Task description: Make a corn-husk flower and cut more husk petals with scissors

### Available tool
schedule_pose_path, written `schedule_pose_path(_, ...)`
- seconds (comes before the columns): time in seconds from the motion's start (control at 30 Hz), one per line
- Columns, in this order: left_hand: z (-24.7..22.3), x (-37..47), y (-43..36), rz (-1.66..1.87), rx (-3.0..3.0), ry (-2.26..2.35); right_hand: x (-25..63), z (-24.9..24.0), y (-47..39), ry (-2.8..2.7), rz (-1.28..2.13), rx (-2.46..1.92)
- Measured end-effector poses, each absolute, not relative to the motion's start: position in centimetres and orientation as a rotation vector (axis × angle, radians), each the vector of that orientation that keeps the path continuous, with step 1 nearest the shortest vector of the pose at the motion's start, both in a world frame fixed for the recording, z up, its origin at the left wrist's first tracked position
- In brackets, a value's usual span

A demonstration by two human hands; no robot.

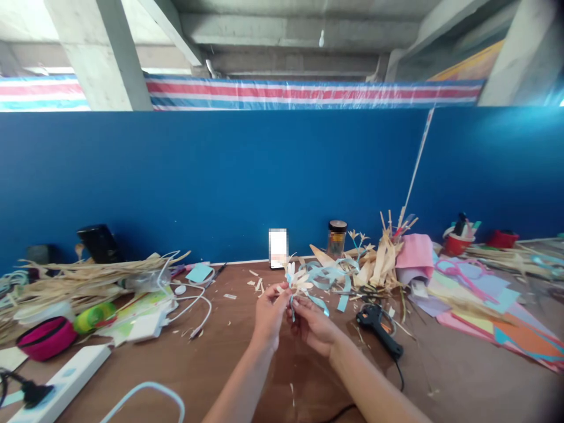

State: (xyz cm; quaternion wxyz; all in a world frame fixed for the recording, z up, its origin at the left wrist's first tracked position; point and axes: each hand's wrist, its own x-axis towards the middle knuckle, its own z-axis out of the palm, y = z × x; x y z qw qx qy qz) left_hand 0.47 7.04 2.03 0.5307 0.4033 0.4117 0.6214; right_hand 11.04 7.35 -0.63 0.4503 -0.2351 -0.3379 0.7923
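Note:
Near the middle of the table, both hands meet at a handmade flower (300, 279) with pale, narrow petals. My left hand (268, 312) pinches it from the left, just below the petals, where a bit of light blue strip shows. My right hand (316, 326) has its fingers closed round the lower part, a thin stem partly wrapped in light blue. The fingers cover most of that stem. Loose light blue strips (328, 274) curl on the table just behind my right hand. A black glue gun (379, 330) lies to the right of it.
A lit phone (277, 249) leans on the blue partition (220, 182), with a dark-lidded jar (337, 239) to its right. Dried husks (382, 258) and coloured paper sheets (497, 320) lie on the right. On the left are a power strip (73, 382), cables and more husks (88, 282).

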Motion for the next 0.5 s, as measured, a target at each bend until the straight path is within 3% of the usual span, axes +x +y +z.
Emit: schedule_pose_path(0.5, -0.3, -0.2, 7.7, 1.591, 0.973, 1.051, 10.1, -1.8, 7.3, -0.945, 1.828, -0.728)
